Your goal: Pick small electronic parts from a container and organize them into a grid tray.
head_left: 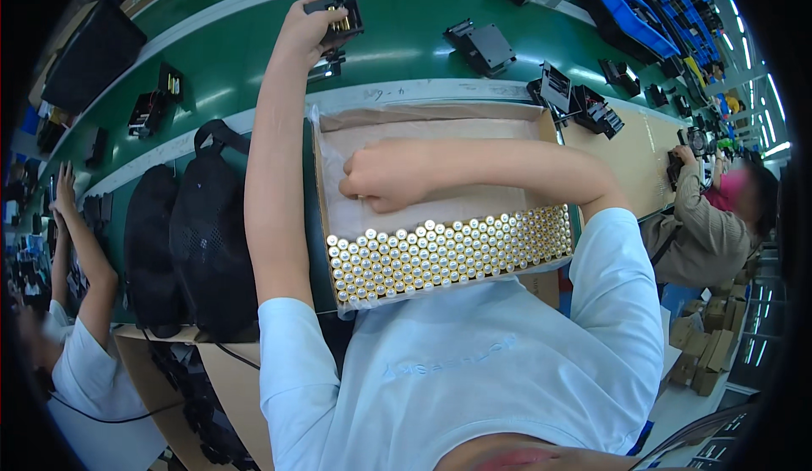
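Observation:
My left hand (306,30) reaches out over the green work surface, its fingers wrapped round a small black device (352,16). Gold battery-like cylinders show in the device's open compartment, by my thumb. Above a shallow cardboard box (315,167) my right hand (385,175) is closed, fingers curled under; whatever they hold is hidden. The box is lined with whitish paper. Rows of upright gold-and-silver batteries (440,255) fill its near part, closely packed, while bare lining shows in the far part under my right hand.
Other black devices lie along the green conveyor (397,48), some with lids open. Black bags (211,217) stand left of the box. A blue bin (630,14) is at the far right. One person (706,205) works at the right, another (85,302) at the left.

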Available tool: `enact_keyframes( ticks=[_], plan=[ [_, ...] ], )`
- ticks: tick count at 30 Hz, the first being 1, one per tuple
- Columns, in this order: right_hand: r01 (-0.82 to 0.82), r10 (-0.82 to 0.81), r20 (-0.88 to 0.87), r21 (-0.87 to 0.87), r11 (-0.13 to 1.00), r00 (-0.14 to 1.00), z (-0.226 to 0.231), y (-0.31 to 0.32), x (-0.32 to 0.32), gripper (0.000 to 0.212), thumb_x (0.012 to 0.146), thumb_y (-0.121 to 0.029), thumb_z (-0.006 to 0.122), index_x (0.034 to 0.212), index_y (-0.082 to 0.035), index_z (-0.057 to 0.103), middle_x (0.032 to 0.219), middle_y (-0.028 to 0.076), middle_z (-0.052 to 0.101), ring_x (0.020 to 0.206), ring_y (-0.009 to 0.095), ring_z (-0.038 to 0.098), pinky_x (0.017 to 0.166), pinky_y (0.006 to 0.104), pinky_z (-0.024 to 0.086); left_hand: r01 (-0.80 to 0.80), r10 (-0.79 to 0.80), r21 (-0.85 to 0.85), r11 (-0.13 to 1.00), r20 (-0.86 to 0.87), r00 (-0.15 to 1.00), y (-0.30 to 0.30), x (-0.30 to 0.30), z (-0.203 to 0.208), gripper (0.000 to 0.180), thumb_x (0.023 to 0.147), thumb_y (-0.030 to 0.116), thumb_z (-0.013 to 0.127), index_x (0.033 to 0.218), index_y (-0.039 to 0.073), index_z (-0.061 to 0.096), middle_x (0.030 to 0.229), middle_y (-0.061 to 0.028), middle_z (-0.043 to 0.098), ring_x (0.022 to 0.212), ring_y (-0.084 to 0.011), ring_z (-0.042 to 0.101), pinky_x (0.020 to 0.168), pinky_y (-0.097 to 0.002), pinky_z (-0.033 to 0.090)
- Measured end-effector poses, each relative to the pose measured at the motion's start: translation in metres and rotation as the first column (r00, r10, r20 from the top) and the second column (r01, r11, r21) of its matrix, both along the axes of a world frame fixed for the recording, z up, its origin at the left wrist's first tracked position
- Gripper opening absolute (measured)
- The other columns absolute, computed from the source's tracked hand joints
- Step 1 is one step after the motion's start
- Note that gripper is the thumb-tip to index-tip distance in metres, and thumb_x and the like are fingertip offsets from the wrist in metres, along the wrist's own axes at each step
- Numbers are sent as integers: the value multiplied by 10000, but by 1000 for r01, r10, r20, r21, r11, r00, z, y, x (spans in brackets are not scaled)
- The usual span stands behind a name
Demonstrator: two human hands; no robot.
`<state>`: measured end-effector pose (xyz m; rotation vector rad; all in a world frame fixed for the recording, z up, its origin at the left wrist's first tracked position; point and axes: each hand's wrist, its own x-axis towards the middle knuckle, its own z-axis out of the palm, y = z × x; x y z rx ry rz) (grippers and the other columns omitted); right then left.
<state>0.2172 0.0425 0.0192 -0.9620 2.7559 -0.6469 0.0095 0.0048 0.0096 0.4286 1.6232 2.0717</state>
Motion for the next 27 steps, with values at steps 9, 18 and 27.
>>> enact_keyframes(
  ticks=[9,18,27],
  plan=[
    [438,-603,-567,-415,797,561,46,86,-108,145,746,-142,683,839,-40,728,704,53,661,579,196,547,574,301,466,-74,34,-161,984,-236,971,-8,0,14,511,803,26,661,1256,-33,431,1079,-260,555,841,-334,643,703,-413,585],
    [604,-584,-616,-210,769,529,-6,78,-124,281,873,-291,612,942,-51,739,981,106,681,820,275,621,730,347,511,-314,108,-366,876,-485,868,-23,-1,17,437,813,67,601,1221,-18,468,1036,-272,579,799,-369,631,714,-467,543],
    [664,-844,-99,668,336,527,20,140,-120,507,810,-302,645,1264,-85,589,1139,151,642,1003,334,618,878,369,514,-678,-168,-664,314,-742,649,-28,-6,13,431,816,153,566,1222,27,491,991,-275,594,805,-405,598,773,-512,462]
  ],
)
